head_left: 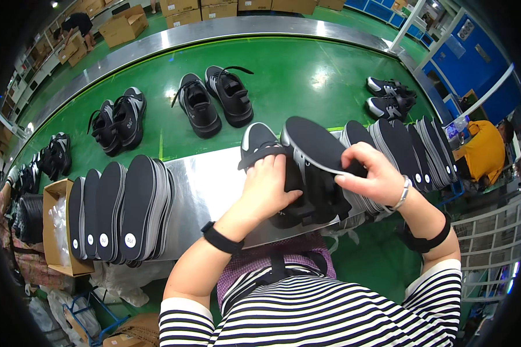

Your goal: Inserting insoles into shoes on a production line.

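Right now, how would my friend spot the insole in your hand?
Find the green surface, then its silver near ledge. Midway, over dark shoes, the right hand grips one black insole. Insoles on both sides stand stacked; only this one is held.

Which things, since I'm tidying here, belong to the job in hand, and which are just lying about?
Apparently in the job:
black insole, in the right hand
silver-toed shoe, under the left hand
insole stacks, left and right
shoe pairs on the green surface

Probably just lying about:
open carton, left
crumpled plastic, lower left
cardboard boxes, far side
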`<state>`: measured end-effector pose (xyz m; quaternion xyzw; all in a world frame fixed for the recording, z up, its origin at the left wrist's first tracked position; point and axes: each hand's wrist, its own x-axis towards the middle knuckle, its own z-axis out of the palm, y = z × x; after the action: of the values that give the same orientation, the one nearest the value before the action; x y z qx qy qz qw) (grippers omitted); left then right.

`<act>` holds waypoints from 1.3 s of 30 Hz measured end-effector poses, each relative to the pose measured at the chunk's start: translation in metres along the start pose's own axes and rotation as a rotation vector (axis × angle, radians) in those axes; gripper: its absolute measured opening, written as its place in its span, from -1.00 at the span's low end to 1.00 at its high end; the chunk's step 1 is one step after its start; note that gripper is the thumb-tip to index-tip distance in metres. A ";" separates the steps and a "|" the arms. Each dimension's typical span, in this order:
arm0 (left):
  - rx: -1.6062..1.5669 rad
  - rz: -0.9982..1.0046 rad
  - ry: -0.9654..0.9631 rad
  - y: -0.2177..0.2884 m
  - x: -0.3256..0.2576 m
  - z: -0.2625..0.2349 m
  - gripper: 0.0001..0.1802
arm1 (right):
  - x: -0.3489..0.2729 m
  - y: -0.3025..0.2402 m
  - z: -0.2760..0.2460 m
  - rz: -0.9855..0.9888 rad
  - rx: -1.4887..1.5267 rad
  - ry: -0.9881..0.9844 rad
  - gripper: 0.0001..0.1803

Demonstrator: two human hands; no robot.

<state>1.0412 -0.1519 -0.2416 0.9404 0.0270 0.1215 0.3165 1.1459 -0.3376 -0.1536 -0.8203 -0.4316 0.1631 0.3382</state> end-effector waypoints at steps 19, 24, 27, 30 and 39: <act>-1.301 -1.611 0.041 -0.120 -0.359 0.166 -0.46 | 0.000 0.069 0.005 0.340 0.406 0.139 -0.60; -0.923 -1.692 -0.245 -0.129 -0.349 0.171 -0.45 | 0.015 0.071 0.004 0.423 0.547 0.135 -0.61; -0.699 -1.680 -0.465 -0.128 -0.318 0.148 -0.45 | 0.023 0.064 -0.006 0.396 0.510 0.128 -0.61; -0.517 -1.616 -0.659 -0.124 -0.304 0.127 -0.44 | 0.029 0.054 -0.015 0.433 0.542 0.110 -0.61; -0.276 -0.802 -0.512 -0.127 -0.245 0.068 -0.47 | -0.002 0.038 0.003 0.255 0.343 0.048 -0.83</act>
<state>0.8236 -0.1221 -0.4221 0.8048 0.2918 -0.2426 0.4564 1.1656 -0.3533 -0.1821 -0.8024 -0.2819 0.2560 0.4596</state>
